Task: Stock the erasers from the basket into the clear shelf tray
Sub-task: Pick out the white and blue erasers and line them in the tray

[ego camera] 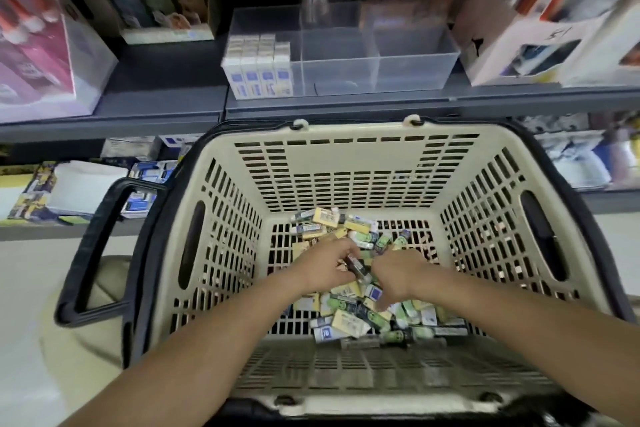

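Currently, dark eraser (358,269) is pinched by left hand (325,263) inside basket (346,130); clear tray (415,69) is shelved beyond basket's far rim; right hand (398,274) curled, hold cannot be told.

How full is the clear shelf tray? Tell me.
Partly full: the clear tray has upright rows of white-and-blue erasers in its left compartment; the other compartments look empty.
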